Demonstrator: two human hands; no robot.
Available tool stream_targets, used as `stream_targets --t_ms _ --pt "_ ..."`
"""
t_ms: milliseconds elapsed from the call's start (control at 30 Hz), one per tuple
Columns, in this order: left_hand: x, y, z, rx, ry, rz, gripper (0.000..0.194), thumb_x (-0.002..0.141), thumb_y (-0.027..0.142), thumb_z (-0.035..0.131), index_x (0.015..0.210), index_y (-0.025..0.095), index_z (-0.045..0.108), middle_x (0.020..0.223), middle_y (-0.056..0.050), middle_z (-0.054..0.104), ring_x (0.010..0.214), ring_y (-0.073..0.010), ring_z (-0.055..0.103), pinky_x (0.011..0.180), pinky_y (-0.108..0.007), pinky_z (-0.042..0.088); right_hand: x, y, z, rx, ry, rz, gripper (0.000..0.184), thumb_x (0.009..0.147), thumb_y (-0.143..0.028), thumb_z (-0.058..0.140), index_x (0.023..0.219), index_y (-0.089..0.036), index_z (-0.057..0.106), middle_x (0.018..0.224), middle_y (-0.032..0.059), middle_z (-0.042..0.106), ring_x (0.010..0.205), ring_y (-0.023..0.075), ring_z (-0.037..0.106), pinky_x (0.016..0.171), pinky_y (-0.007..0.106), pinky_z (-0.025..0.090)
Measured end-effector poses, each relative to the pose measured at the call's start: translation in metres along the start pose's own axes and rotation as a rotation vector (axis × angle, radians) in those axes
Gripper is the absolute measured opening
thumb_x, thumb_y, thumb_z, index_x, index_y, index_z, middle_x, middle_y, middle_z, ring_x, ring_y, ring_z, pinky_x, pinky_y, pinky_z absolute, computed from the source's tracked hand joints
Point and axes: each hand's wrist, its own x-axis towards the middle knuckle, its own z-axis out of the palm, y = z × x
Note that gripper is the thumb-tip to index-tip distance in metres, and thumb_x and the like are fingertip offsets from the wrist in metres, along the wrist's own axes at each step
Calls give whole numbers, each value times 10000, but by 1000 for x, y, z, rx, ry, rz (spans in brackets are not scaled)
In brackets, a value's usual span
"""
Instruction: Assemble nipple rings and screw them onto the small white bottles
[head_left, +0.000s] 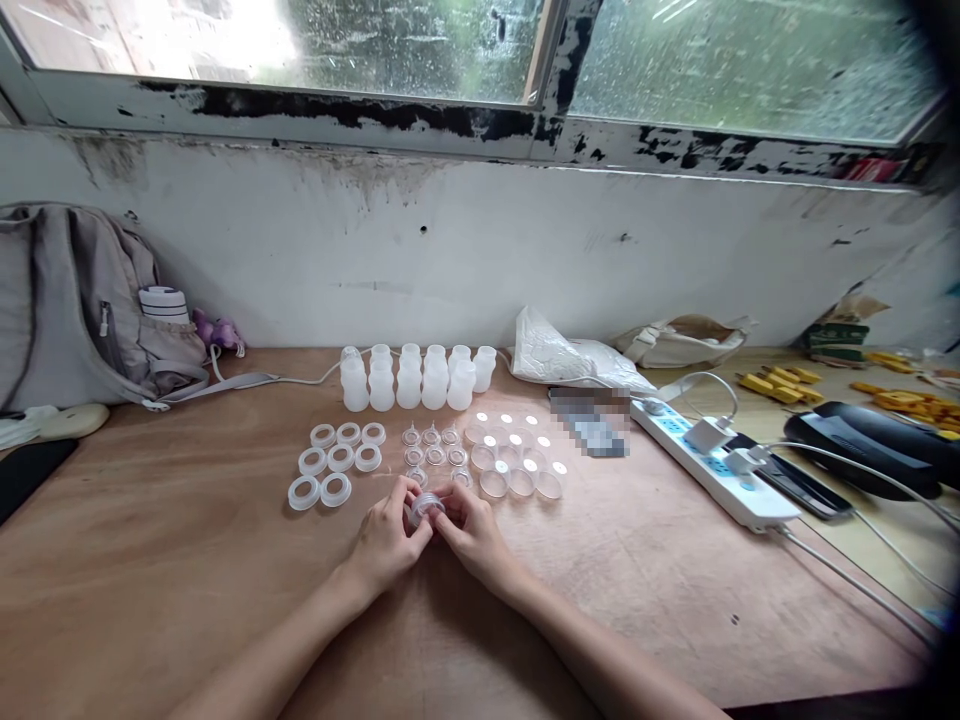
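Apparently, the loose rings [341, 468] at the left of the counter [187, 560] are light, stiff plastic, easiest to take by their outer rims. Next, the left hand [386, 535] has thumb and fingers pinched onto one side of a translucent collar [426, 507], held just in front of the clear teats [434, 456]. From its other side, the right hand [472, 535] grips it likewise, fingers drawn close. I'd guess it's nearly weightless, smooth, slightly slippery; gripping opposite edges suits it. Farther right, the clear caps [523, 482] look thin, so hold their sides gently.
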Motion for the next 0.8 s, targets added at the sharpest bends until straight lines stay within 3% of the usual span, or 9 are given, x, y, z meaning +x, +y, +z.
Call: stream_targets --t_ms 500,667,800 --pt "-2 4 1 -103 -20 -4 147 733 224 496 855 206 415 676 27 564 528 -109 531 517 -204 394 1 -5 -4 -197 30 -25 75 801 -212 469 759 -180 522 617 -12 584 504 96 507 472 205 397" --pt "-3 5 0 -169 -21 24 107 765 272 477 835 204 431 554 54 511 477 -104 504 488 -198 376 1 -9 -6 -311 62 -86 176 784 -161 465 889 -187 604 674 2 602 550 101 488 535 224 396" --pt "-1 6 -2 -137 37 -27 96 809 287 418 820 203 464 628 27 551 513 -110 530 518 -210 400 1 -10 -7 -274 56 -100 227 803 -219 480 1019 -194 542 699 2 567 566 105 469 523 223 393"
